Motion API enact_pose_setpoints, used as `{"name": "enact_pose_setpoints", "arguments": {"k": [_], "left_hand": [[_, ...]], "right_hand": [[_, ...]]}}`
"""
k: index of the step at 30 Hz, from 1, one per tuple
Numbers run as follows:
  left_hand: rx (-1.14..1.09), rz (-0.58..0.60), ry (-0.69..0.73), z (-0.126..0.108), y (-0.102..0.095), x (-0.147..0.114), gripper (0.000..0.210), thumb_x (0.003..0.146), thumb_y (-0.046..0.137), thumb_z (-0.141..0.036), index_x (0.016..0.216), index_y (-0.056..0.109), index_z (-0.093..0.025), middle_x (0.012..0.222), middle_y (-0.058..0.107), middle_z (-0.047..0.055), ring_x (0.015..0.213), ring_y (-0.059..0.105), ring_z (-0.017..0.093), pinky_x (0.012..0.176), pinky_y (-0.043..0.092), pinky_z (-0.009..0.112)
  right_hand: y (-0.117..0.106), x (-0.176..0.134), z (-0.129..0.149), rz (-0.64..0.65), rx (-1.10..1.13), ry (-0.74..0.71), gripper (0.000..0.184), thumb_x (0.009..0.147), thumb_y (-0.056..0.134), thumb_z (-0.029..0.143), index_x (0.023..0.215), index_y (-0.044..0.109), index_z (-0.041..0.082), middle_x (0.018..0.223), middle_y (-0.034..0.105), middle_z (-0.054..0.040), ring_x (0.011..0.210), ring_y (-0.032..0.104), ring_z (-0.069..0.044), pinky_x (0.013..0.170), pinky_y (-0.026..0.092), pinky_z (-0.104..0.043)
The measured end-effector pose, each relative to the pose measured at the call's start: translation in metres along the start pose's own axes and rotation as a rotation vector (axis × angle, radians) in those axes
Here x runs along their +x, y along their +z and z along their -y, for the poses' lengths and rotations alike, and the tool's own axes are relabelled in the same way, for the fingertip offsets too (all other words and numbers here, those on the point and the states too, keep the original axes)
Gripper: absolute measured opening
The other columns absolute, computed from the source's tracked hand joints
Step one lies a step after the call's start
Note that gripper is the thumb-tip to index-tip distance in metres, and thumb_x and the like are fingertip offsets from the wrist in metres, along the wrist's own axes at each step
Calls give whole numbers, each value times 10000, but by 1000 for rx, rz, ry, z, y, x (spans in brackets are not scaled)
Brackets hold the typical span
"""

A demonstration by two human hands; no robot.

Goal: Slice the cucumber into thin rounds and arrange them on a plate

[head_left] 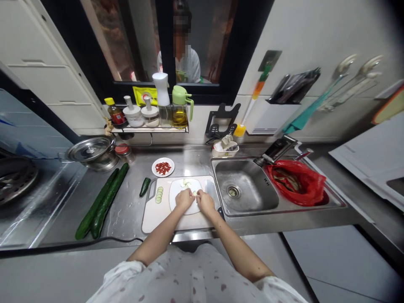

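Note:
My left hand (pixel 184 200) and my right hand (pixel 205 203) meet low over a white plate (pixel 175 192). Both are closed, fingertips pinched round a thin cucumber slice (pixel 194 193) between them; the grip itself is partly hidden. More pale slices (pixel 186 183) lie near the plate's far side. Under the plate is a cutting board (pixel 158 219) with a grey rim. A short overlapping row of cucumber slices (pixel 159 195) rests on its left part. At the board's right edge lies a knife (pixel 220 212), mostly covered by my right hand and forearm.
Left of the board are a cucumber end piece (pixel 144 187), two whole cucumbers (pixel 107 202) and a lidded pot (pixel 93 153). A dish of red chili pieces (pixel 163 167) stands behind. To the right are a sink (pixel 249 185) and a red plastic bag (pixel 311 185).

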State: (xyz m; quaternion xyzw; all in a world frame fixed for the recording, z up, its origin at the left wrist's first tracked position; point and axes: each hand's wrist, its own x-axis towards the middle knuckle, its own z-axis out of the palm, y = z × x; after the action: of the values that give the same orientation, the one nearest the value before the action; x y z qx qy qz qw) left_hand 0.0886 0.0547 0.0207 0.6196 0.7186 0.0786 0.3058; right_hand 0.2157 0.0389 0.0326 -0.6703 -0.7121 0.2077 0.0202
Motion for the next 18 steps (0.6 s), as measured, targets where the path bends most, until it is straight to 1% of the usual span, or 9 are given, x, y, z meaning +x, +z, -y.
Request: {"name": "enact_pose_setpoints", "arguments": {"k": [3,6,9,13,18], "left_hand": [[7,-39,99,7,-2,-5,178,812,558,-322,953,629,-239,913,659,42,844,594,187,711,379,267],[-4,-54,176,13,-3,-8,224,839,528,-307,1033,633,-268,942,638,30,849,584,176,713,375,261],[1,-48,193,13,-1,-6,259,851,516,-316,1073,644,-281,956,626,32,844,580,174,700,374,259],[16,-51,193,10,1,-3,263,855,520,-321,1074,657,-270,989,621,39,850,579,169,698,377,255],[38,-57,213,8,3,-1,269,865,503,-351,1080,654,-291,917,625,18,814,577,157,679,380,246]], "right_hand": [[1,-9,-6,-25,-10,-53,253,922,374,256,1106,544,218,1043,640,-71,862,600,-164,672,339,-240],[3,-17,-10,-6,-61,-88,275,931,351,274,1103,560,223,1025,631,-72,828,597,-161,667,344,-241],[6,-22,-10,12,-109,-87,296,933,342,285,1119,566,235,992,631,-82,804,598,-171,666,352,-254],[7,-23,-8,11,-151,-71,302,933,341,299,1129,565,247,1003,635,-79,817,606,-173,661,355,-252],[8,-23,-4,-8,-190,-42,331,946,311,380,1082,576,239,983,647,-70,817,615,-171,661,361,-246]]}}
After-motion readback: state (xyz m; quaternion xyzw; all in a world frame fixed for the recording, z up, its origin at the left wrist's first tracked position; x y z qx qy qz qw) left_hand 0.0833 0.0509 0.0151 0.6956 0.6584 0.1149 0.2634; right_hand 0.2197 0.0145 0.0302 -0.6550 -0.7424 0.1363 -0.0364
